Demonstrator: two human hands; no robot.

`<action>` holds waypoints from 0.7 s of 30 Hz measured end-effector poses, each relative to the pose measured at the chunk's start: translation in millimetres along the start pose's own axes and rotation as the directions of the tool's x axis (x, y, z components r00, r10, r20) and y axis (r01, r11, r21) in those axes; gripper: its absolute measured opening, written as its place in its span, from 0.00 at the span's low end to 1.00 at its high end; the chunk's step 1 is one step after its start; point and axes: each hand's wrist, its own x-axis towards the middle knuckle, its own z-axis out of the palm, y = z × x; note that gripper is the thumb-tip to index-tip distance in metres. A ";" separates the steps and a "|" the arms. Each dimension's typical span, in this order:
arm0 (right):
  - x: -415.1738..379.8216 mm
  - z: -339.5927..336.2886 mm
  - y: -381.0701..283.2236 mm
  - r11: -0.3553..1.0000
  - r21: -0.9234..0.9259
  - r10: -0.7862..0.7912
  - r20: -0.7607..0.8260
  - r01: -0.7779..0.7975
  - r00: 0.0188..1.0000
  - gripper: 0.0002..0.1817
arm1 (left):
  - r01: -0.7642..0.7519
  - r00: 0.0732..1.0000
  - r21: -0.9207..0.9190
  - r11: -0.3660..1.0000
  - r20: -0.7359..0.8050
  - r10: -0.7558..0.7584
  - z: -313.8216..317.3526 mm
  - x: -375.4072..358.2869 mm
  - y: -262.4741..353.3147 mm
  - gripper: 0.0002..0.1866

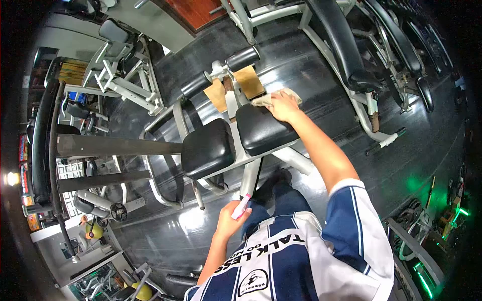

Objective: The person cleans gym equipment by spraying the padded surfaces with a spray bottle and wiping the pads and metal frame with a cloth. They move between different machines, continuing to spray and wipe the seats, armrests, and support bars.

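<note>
My right hand presses a pale beige cloth against the far edge of a black padded seat on a weight machine. Beside that pad, across a white metal bar, sits a second black pad. Low in front of my body, my left hand is closed around a small white bottle with a pink end. The bottle is tilted and apart from the machine. Part of it is hidden by my fingers.
Black foam rollers and tan boards sit beyond the pads. A long black bench stands at the upper right. White-framed machines fill the left. Dark glossy floor lies between them.
</note>
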 end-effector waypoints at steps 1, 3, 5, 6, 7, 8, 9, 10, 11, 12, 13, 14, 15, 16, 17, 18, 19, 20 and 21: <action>-15.8 1.4 1.4 0.999 0.007 -0.044 -0.045 0.044 0.998 0.25 | -0.008 1.000 -0.003 1.000 -0.003 0.008 -1.3 1.9 1.4 0.16; -52.9 -6.4 -2.1 0.988 -0.076 -0.138 -0.074 0.132 0.988 0.22 | -0.059 0.998 0.029 0.998 0.040 0.058 -4.8 9.8 6.1 0.16; -92.4 -22.3 -15.9 0.981 -0.105 -0.177 -0.110 0.165 0.978 0.21 | -0.091 0.996 0.022 0.996 0.025 0.091 -6.3 15.3 6.5 0.16; -108.2 -24.0 -21.2 0.980 -0.116 -0.177 -0.114 0.164 0.978 0.20 | -0.111 0.994 0.020 0.994 0.014 0.111 -7.4 17.5 6.0 0.16; -120.5 -29.4 -26.6 0.984 -0.082 -0.165 -0.085 0.158 0.983 0.20 | -0.122 0.993 0.018 0.992 0.012 0.122 -8.9 19.7 5.1 0.16; -128.5 -27.6 -28.5 0.985 -0.060 -0.170 -0.099 0.164 0.981 0.20 | -0.126 0.992 0.026 0.992 0.028 0.125 -10.5 22.4 4.1 0.16; -135.2 -24.3 -29.7 0.985 -0.035 -0.171 -0.113 0.168 0.979 0.20 | -0.130 0.991 0.036 0.991 0.047 0.128 -12.8 25.1 3.7 0.16; -141.3 -23.2 -33.3 0.983 -0.065 -0.178 -0.138 0.170 0.974 0.19 | -0.143 0.989 0.039 0.989 0.053 0.141 -15.5 27.4 4.0 0.16; -146.2 -22.0 -35.6 0.985 -0.065 -0.165 -0.146 0.157 0.975 0.19 | -0.140 0.989 0.052 0.989 0.062 0.137 -17.1 28.6 4.3 0.15; -149.0 -24.2 -39.5 0.984 -0.082 -0.167 -0.137 0.156 0.976 0.19 | -0.138 0.989 0.063 0.988 0.069 0.133 -17.6 30.1 4.7 0.15; -147.6 -27.0 -41.7 0.982 -0.100 -0.172 -0.127 0.159 0.977 0.19 | -0.147 0.987 0.062 0.987 0.074 0.142 -18.1 31.8 3.6 0.15; -141.0 -23.7 -40.7 0.981 -0.115 -0.171 -0.128 0.156 0.977 0.21 | -0.179 0.983 0.052 0.983 0.055 0.176 -19.3 33.6 1.0 0.15; -129.2 -17.5 -39.1 0.981 -0.116 -0.171 -0.130 0.156 0.977 0.21 | -0.207 0.978 0.044 0.977 0.033 0.206 -20.6 35.3 -1.0 0.15; -113.6 -11.3 -37.8 0.982 -0.102 -0.175 -0.179 0.158 0.968 0.22 | -0.209 0.978 0.070 0.975 0.024 0.208 -22.3 36.2 -0.8 0.15; -98.6 -3.9 -37.0 0.984 -0.082 -0.174 -0.226 0.159 0.958 0.23 | -0.203 0.979 0.075 0.976 0.027 0.202 -22.6 36.4 0.3 0.15; -80.8 -0.4 -40.1 0.989 -0.094 -0.128 -0.204 0.111 0.970 0.24 | -0.187 0.982 0.071 0.980 0.007 0.187 -22.9 35.3 3.1 0.15; -61.8 3.7 -43.3 0.995 -0.070 -0.088 -0.211 0.075 0.974 0.24 | -0.169 0.985 0.068 0.983 -0.013 0.170 -23.1 34.1 5.3 0.14; -43.4 7.0 -45.3 0.994 -0.092 -0.067 -0.179 0.051 0.982 0.23 | -0.157 0.987 0.080 0.984 -0.007 0.158 -22.6 32.9 6.6 0.14; -26.6 9.0 -46.1 0.993 -0.110 -0.046 -0.146 0.030 0.988 0.23 | -0.154 0.988 0.088 0.984 0.007 0.154 -22.2 30.9 7.9 0.14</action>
